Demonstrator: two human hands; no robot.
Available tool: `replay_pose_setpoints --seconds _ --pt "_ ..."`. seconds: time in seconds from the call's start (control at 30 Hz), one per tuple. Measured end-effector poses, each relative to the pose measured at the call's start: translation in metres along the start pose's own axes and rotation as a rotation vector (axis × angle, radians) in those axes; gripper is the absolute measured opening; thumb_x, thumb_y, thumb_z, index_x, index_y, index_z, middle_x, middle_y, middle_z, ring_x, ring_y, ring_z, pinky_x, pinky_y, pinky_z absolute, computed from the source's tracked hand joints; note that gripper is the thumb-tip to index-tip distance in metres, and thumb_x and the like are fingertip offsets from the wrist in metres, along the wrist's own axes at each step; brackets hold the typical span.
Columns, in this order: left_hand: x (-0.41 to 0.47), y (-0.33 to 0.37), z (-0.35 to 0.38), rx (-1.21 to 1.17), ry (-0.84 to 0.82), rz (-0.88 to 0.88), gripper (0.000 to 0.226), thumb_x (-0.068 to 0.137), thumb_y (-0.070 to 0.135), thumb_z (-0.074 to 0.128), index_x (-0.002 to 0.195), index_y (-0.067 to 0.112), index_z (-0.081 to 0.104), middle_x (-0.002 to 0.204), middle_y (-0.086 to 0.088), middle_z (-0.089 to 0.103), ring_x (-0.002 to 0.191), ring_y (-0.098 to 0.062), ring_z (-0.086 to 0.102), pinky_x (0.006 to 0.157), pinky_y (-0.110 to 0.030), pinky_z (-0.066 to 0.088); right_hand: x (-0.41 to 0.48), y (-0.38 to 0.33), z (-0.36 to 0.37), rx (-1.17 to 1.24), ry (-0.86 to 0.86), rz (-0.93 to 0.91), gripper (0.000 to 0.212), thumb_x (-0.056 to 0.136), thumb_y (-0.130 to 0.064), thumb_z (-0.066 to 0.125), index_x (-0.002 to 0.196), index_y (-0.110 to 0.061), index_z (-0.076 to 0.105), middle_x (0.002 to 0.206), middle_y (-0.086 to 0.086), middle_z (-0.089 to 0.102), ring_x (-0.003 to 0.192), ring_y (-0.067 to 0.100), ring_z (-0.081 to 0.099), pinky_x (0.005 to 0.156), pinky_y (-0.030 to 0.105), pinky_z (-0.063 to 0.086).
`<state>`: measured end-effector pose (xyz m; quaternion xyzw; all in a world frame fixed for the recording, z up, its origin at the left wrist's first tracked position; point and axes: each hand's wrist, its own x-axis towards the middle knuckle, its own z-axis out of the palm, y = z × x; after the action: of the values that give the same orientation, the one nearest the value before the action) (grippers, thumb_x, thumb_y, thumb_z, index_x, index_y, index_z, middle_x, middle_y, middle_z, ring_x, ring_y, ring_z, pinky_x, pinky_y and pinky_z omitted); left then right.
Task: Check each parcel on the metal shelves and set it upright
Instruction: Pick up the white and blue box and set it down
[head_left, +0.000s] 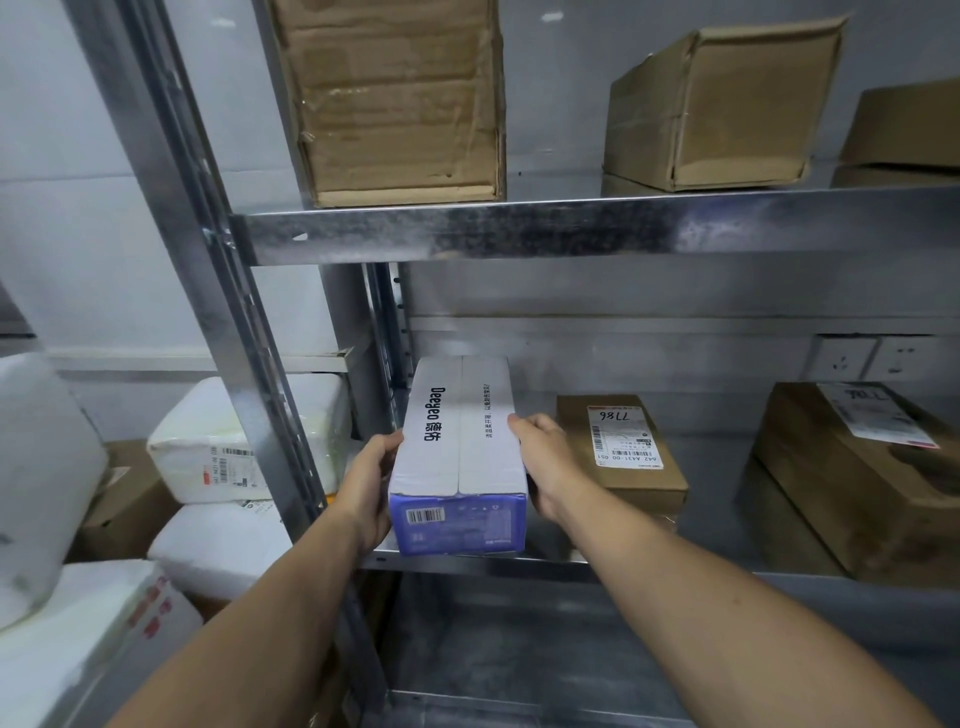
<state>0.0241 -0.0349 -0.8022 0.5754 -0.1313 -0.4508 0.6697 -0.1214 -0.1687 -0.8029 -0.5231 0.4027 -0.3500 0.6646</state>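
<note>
Clearly, in the one head view, the step in hand is the handling of a single white-and-blue parcel (460, 441), which sits at the front edge of the middle shelf (675, 570) with its barcoded blue end facing the camera. The left hand (371, 483) grips its left side and the right hand (543, 467) its right, each thumb hooked over the top edge. The other fingers wrap down the sides out of sight, so I cannot tell whether they are spread or held together. Its printed text reads sideways, so I judge it is lying on its side. The next move probably calls for tipping it up onto an end with both hands clamped evenly, minding the upper shelf beam (571, 228) above it. Just right of this parcel lies a labelled brown parcel (623, 452), partly hidden by the right wrist, and farther right a larger brown parcel (841, 493) is cut off by the frame edge. Left of it, beyond the steel post (249, 364), white padded parcels (234, 441) are stacked, with labels too small to read. Whether the parcel's underside rests fully on the shelf is hidden.
</note>
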Motion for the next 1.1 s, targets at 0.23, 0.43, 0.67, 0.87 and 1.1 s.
replay_pose_setpoints --seconds 0.23,0.43,0.67,0.87,1.1 --pt "-0.002 0.002 -0.002 0.002 0.003 0.018 0.041 0.098 0.041 0.055 0.122 0.010 0.066 0.116 -0.012 0.074 0.106 -0.035 0.070 0.090 -0.044 0.053 -0.001 -0.002 0.005 -0.058 -0.002 -0.007 0.020 0.102 -0.027 0.056 0.086 -0.015 0.055 0.088 0.007 0.068 0.080 0.022 0.060 0.076 0.034 0.045" --pt "-0.002 0.000 -0.002 0.027 0.006 0.037 0.045 0.096 0.045 0.057 0.126 0.012 0.065 0.116 -0.011 0.074 0.106 -0.036 0.071 0.107 -0.050 0.048 0.001 0.001 0.005 -0.124 0.039 -0.039 0.026 0.103 -0.030 0.054 0.080 -0.018 0.055 0.086 0.006 0.062 0.080 0.021 0.053 0.074 0.032 0.040" --pt "-0.006 0.006 0.005 -0.076 0.078 0.097 0.037 0.102 0.040 0.051 0.123 0.011 0.062 0.120 -0.010 0.070 0.103 -0.030 0.070 0.074 -0.035 0.057 -0.001 0.001 -0.001 -0.277 0.131 -0.095 0.037 0.109 -0.023 0.043 0.113 0.009 0.062 0.107 0.021 0.068 0.087 0.022 0.054 0.063 0.028 0.038" --pt "-0.004 0.010 0.004 -0.129 0.075 0.068 0.033 0.101 0.033 0.053 0.119 0.008 0.065 0.103 -0.010 0.076 0.093 -0.029 0.074 0.081 -0.038 0.055 0.004 0.004 0.002 -0.266 0.125 -0.053 0.027 0.109 -0.019 0.041 0.111 -0.009 0.066 0.099 0.008 0.063 0.094 0.021 0.056 0.075 0.026 0.045" --pt "0.000 0.016 0.007 -0.190 0.007 0.068 0.022 0.100 0.022 0.059 0.113 0.009 0.069 0.092 -0.010 0.078 0.070 -0.020 0.074 0.063 -0.032 0.060 0.002 0.013 0.009 -0.155 0.005 0.014 0.043 0.107 -0.013 0.037 0.141 -0.031 0.055 0.116 0.003 0.072 0.105 0.027 0.069 0.097 0.051 0.056"
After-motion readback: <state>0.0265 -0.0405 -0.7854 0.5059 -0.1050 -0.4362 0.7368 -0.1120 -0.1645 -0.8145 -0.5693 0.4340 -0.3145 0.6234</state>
